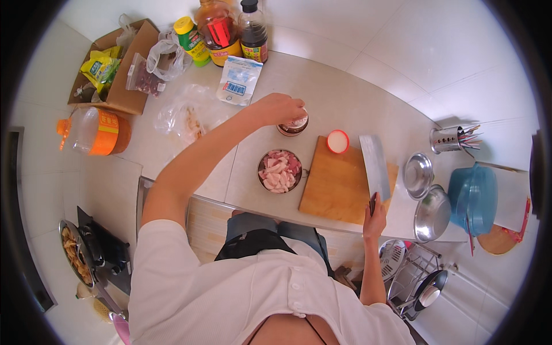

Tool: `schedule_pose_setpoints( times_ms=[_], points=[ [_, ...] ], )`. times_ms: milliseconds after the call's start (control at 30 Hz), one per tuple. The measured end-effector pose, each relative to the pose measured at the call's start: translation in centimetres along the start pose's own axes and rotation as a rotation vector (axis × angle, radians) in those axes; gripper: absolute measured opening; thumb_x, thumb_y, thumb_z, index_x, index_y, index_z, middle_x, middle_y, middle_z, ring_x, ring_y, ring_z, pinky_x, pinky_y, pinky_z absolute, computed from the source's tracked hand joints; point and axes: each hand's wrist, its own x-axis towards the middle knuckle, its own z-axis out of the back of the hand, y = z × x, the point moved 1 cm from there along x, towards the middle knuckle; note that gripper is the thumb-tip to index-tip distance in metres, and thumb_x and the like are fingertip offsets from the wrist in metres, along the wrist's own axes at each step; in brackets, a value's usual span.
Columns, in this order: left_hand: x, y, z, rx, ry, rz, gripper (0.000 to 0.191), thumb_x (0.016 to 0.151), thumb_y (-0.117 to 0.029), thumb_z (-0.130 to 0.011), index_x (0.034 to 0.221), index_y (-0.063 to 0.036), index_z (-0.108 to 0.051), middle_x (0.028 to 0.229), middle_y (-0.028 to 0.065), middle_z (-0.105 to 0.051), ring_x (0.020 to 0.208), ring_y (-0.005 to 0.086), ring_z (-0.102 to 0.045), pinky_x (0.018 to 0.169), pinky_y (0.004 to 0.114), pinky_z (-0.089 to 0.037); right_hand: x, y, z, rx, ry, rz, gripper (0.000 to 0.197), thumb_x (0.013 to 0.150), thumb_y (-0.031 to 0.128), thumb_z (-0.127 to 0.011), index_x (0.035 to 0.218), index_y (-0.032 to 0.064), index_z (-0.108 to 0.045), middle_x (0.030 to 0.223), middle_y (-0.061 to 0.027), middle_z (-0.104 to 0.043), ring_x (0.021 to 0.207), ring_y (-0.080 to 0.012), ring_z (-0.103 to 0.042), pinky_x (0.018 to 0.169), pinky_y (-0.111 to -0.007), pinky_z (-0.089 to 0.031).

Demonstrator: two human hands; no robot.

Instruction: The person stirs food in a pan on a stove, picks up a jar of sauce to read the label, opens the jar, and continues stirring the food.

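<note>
My left hand (280, 110) curls over the top of a small jar (292, 129) with dark contents, gripping it near the rim; the thumb is hidden. In my right hand (374, 219) is the dark handle of a cleaver, its broad blade (374, 161) lying flat over the right side of a wooden cutting board (336, 185). A red-rimmed round lid (337, 141), whitish inside, sits at the board's top edge. Between the jar and my body stands a round metal bowl (259, 174) of sliced raw meat (279, 171).
Sauce bottles (217, 32), a white seasoning packet (239, 80) and a cardboard box (133, 73) line the back left. An orange-labelled oil jug (101, 131) lies left. Metal bowls (417, 176) and a blue plastic container (473, 200) stand right. A pan of food (75, 254) is at lower left.
</note>
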Motion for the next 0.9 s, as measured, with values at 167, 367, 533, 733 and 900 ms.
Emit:
schedule_pose_setpoints(
  times_ms=[167,367,533,733,900],
  points=[
    [0.7,0.3,0.4,0.129,0.043,-0.150,0.022,0.072,-0.016,-0.063,0.091,-0.0132,-0.055,0.096,0.0060,-0.057,0.072,0.0252,-0.062,0.057,0.037,-0.050,0.1,-0.9,-1.8,0.077,0.052,-0.039,0.053,0.078,0.007,-0.063,0.128,0.0131,-0.047,0.092,-0.0149,-0.052,0.084,-0.0313,-0.050,0.074,-0.039,-0.042],
    [0.9,0.3,-0.2,0.193,0.053,-0.159,0.023,0.072,-0.019,-0.063,0.093,-0.0115,-0.055,0.092,0.0066,-0.057,0.068,0.0236,-0.062,0.054,0.036,-0.050,3.5,3.8,-0.4,0.162,-0.018,0.082,0.050,0.076,0.005,-0.063,0.124,0.0074,-0.049,0.112,-0.0187,-0.046,0.104,-0.0339,-0.042,0.090,-0.040,-0.036],
    [1.3,-0.5,0.3,0.295,-0.018,-0.189,0.020,0.075,-0.019,-0.060,0.090,-0.0068,-0.055,0.083,0.0071,-0.057,0.063,0.0212,-0.062,0.050,0.032,-0.049,9.6,15.6,-4.0,0.426,0.067,0.371,0.068,0.073,0.012,-0.067,0.133,0.0039,-0.034,0.124,-0.0194,-0.040,0.115,-0.0354,-0.038,0.098,-0.040,-0.033],
    [1.8,-1.4,-0.7,0.361,-0.046,-0.172,0.016,0.076,-0.017,-0.058,0.082,-0.0030,-0.053,0.073,0.0067,-0.053,0.061,0.0205,-0.062,0.048,0.029,-0.049,13.7,21.8,-10.1,0.780,0.210,0.378,0.084,0.067,0.018,-0.074,0.134,0.0005,-0.026,0.131,-0.0192,-0.035,0.123,-0.0354,-0.032,0.098,-0.042,-0.033],
    [1.5,-0.6,-0.7,0.261,-0.010,-0.151,0.015,0.075,-0.016,-0.059,0.083,-0.0041,-0.054,0.074,0.0071,-0.054,0.066,0.0226,-0.062,0.054,0.032,-0.050,12.9,23.2,-11.1,0.718,0.186,0.334,0.082,0.062,0.014,-0.077,0.129,0.0019,-0.032,0.128,-0.0180,-0.035,0.118,-0.0369,-0.035,0.097,-0.042,-0.035]
  ],
)
